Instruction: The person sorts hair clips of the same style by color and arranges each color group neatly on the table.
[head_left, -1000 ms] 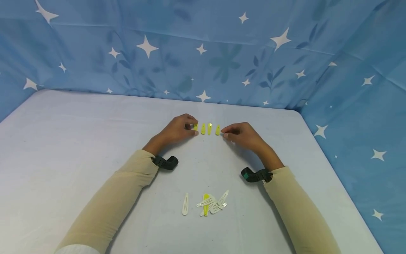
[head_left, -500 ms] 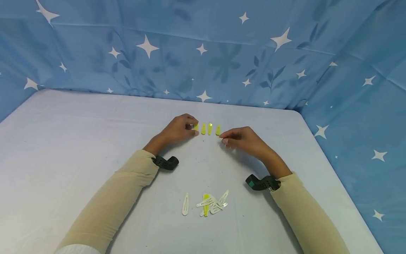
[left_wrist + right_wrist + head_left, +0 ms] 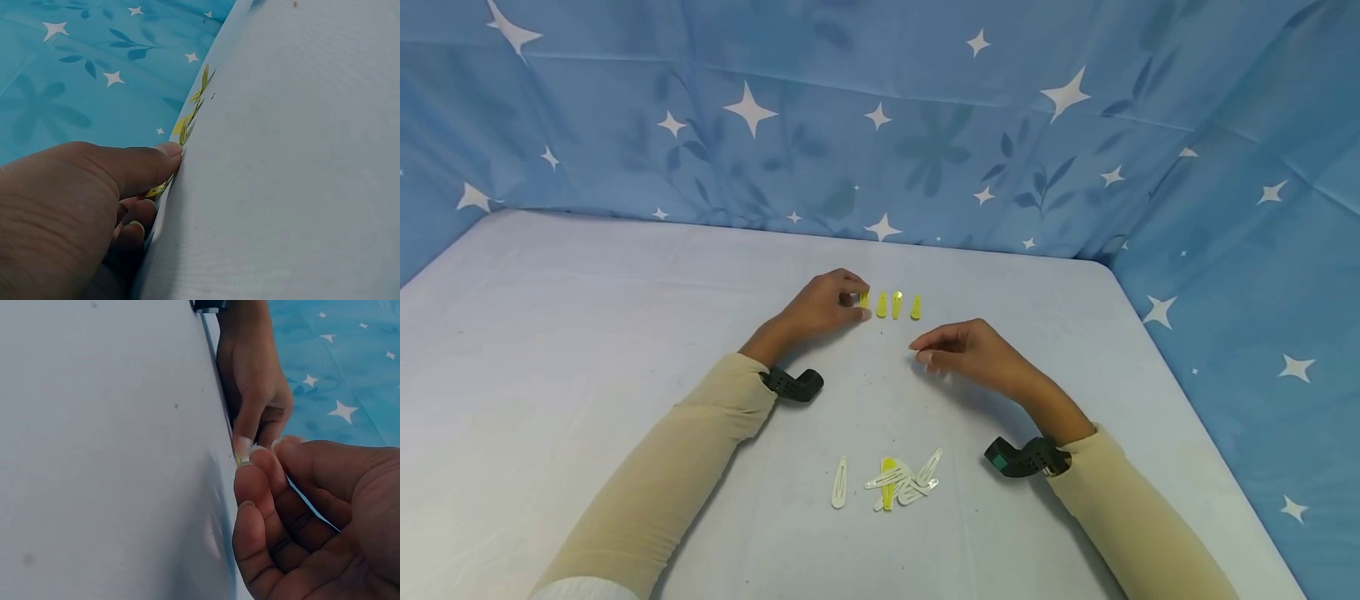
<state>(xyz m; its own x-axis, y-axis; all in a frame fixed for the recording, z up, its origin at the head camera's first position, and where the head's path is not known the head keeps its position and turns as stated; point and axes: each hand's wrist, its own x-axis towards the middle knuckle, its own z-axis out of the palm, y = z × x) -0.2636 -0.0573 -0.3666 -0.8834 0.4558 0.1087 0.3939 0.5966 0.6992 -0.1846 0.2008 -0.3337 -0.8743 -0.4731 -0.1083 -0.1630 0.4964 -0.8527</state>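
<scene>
— Looking at the row of four small yellow snap hair clips (image 3: 889,305) on the pale grey tabletop (image 3: 587,333), what has changed in the last second?

— The right hand (image 3: 970,352) has drawn back toward the person. A second ago its fingertips were just beside the rightmost yellow clip (image 3: 915,307); now there is clear table between them, and that clip lies alone at the end of the row.

— So it has let go?

— I judge so. Its fingers are loosely curled with thumb and forefinger near each other, and nothing shows between them in the head view or the right wrist view (image 3: 300,512). That clip looks placed.

— And the left hand (image 3: 823,304)?

— It has not moved across the three frames. Its thumb and forefinger pinch the leftmost yellow clip (image 3: 863,299), holding it against the table; the left wrist view shows the thumb tip pressed on a sliver of yellow (image 3: 159,186), the other clips lined up beyond.

— Anything else different?

— The black wrist strap on the right arm (image 3: 1026,457) sits lower in the picture than before, following the retreat. The loose pile of white snap clips with one yellow clip among them (image 3: 901,483), near the person, looks the same, as does the single white clip (image 3: 838,482) beside it.
</scene>
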